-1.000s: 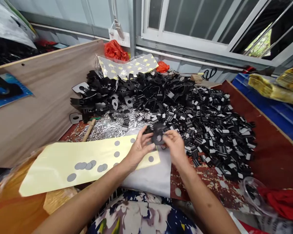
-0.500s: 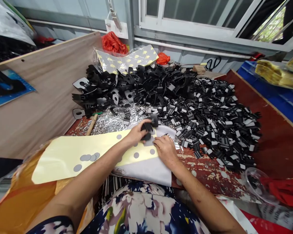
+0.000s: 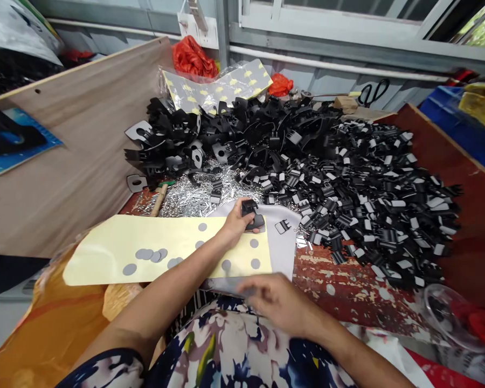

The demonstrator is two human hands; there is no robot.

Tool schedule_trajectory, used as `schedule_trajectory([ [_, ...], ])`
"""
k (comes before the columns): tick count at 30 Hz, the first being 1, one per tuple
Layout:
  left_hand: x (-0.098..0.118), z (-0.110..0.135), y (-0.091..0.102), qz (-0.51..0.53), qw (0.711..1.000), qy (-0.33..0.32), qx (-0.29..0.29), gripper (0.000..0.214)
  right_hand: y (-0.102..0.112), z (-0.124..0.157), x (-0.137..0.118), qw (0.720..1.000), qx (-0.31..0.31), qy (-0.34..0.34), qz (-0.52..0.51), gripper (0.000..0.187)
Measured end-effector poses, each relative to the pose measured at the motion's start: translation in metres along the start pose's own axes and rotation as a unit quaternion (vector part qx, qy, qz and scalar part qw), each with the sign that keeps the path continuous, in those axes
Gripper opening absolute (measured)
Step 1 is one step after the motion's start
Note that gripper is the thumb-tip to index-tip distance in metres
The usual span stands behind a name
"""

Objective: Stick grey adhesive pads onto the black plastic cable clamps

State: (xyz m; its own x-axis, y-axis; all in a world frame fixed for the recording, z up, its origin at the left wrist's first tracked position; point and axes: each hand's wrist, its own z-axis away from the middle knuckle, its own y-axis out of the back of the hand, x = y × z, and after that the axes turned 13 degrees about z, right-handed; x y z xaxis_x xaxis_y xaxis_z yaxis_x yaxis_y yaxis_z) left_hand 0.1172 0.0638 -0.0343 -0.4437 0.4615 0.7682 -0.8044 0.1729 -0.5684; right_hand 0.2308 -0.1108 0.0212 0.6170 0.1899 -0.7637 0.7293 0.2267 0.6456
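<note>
The left hand (image 3: pixel 240 221) clamps a black clip piece (image 3: pixel 256 222) over the yellow sheet (image 3: pixel 109 242), far right; the right hand (image 3: pixel 272 299) has drawn back near, leaving one-handed holding, its blurred grip hard to tell.

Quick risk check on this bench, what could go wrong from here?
1. The left forearm crosses the yellow sheet, so it might drag the sheet or rub the grey discs.
2. The small black piece lying loose on the grey cloth could get knocked by either hand.
3. Silver pins are heaped just beyond the sheet; a bump could scatter some onto it.
</note>
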Motion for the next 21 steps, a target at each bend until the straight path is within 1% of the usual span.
schedule_trajectory([
  [1, 0.003, 0.0, 0.0, 0.003, 1.0, 0.008, 0.001, 0.059, 0.007, 0.003, -0.01, 0.999, -0.024, 0.021, -0.008, 0.032],
  [2, 0.007, 0.002, 0.0, 0.009, 1.0, 0.015, -0.002, 0.059, 0.015, 0.005, -0.016, 0.999, -0.01, 0.038, 0.003, 0.032],
  [3, 0.011, 0.005, 0.001, 0.018, 0.999, 0.024, -0.01, 0.06, 0.023, 0.004, -0.017, 0.998, 0.039, 0.045, 0.026, 0.03],
  [4, 0.015, 0.01, 0.001, 0.029, 0.999, 0.037, -0.024, 0.062, 0.03, 0.001, -0.014, 0.992, 0.108, 0.038, 0.051, 0.028],
  [5, 0.018, 0.016, 0.002, 0.043, 0.997, 0.055, -0.044, 0.063, 0.036, -0.003, -0.007, 0.982, 0.176, 0.021, 0.071, 0.026],
  [6, 0.021, 0.023, 0.003, 0.06, 0.993, 0.075, -0.066, 0.063, 0.041, -0.008, 0.002, 0.97, 0.23, -0.001, 0.08, 0.025],
  [7, 0.024, 0.031, 0.003, 0.079, 0.988, 0.097, -0.086, 0.061, 0.043, -0.013, 0.012, 0.961, 0.265, -0.022, 0.078, 0.025],
  [8, 0.025, 0.039, 0.003, 0.098, 0.983, 0.119, -0.1, 0.058, 0.043, -0.018, 0.022, 0.956, 0.284, -0.04, 0.068, 0.025],
  [10, 0.025, 0.054, 0.002, 0.136, 0.973, 0.149, -0.108, 0.052, 0.037, -0.026, 0.037, 0.951, 0.301, -0.061, 0.033, 0.024],
  [13, 0.022, 0.068, -0.003, 0.173, 0.968, 0.152, -0.096, 0.046, 0.025, -0.032, 0.044, 0.942, 0.329, -0.071, -0.013, 0.02],
  [16, 0.019, 0.072, -0.008, 0.196, 0.965, 0.142, -0.103, 0.042, 0.017, -0.035, 0.044, 0.936, 0.341, -0.083, -0.036, 0.018],
  [21, 0.018, 0.072, -0.009, 0.213, 0.96, 0.141, -0.115, 0.041, 0.015, -0.036, 0.044, 0.942, 0.323, -0.082, -0.044, 0.016],
])
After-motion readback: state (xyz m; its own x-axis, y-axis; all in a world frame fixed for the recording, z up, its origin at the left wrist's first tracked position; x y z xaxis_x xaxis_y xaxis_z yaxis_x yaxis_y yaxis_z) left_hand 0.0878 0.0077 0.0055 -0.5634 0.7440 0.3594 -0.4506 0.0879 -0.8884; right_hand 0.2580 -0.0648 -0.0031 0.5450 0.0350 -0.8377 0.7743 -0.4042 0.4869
